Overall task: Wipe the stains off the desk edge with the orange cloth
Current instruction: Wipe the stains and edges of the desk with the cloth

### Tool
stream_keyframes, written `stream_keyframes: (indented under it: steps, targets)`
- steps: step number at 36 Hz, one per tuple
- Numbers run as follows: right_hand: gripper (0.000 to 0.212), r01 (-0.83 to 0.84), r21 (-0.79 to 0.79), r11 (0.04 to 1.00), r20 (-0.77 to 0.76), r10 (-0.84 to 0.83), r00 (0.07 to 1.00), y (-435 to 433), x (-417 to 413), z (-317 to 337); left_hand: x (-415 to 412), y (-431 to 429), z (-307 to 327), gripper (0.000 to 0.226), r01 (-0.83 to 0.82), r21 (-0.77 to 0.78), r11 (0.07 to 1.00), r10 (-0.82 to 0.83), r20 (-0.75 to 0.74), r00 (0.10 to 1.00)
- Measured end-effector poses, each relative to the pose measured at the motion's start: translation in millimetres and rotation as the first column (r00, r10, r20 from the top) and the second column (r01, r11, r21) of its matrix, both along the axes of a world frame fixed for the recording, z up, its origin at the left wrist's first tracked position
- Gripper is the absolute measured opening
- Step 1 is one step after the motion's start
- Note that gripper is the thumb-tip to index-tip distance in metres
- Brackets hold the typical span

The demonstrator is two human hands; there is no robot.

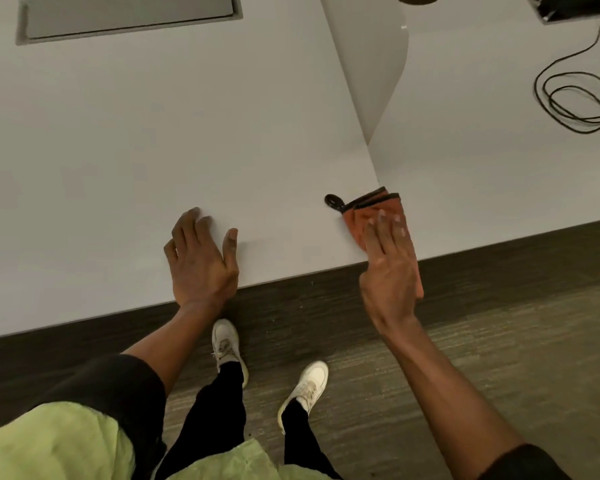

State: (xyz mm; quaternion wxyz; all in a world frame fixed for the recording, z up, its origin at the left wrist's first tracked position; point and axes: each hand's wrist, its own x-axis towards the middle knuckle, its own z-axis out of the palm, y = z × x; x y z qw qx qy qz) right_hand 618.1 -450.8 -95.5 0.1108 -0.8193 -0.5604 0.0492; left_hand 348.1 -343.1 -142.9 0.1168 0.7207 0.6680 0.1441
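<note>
- The orange cloth (368, 216) is folded and laid over the near edge of the desk (153, 150), close to the seam where a second desk surface (499, 150) begins; part of it hangs below the edge.
- The cloth is pressed flat under the right hand (388, 265), with the fingers (383, 226) extended and held close together. It is pinned by the flat hand, not pinched.
- The left hand (201, 261) is braced on the desktop near the edge, fingers spread and slightly curled, nothing held.
- The cloth's black hanging loop (332, 201) lies free on the desktop.
- No stains can be made out on the visible edge; image detail is too coarse to confirm cleanliness.
- Wiping is judged to be in progress. The portion of edge already treated cannot be determined.
</note>
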Motion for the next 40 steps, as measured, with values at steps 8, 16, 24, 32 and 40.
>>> stream_keyframes:
  steps: [8,16,24,32,40]
  targets:
    - [0.062,-0.453,0.0,0.892,-0.041,0.452,0.891,-30,-88,-14,-1,1,-3,0.057,0.0,0.021,1.0,0.0,-0.007,1.0]
    - [0.063,-0.074,-0.009,0.997,0.008,0.074,0.997,21,-12,-1,0,0,-1,0.056,-0.001,0.017,1.0,0.001,-0.006,1.0]
    - [0.066,-0.105,0.014,0.994,0.0,0.105,0.994,54,-44,0,1,-1,1,0.056,0.0,0.008,1.0,0.0,-0.004,1.0]
    - [0.066,-0.473,-0.109,0.874,0.076,0.482,0.873,1,-55,-9,2,-2,4,0.053,-0.002,-0.003,1.0,0.002,0.0,1.0]
    - [0.069,-0.06,-0.071,0.996,0.027,0.062,0.998,106,6,3,2,-3,7,0.051,-0.005,-0.012,1.0,0.005,-0.001,1.0]
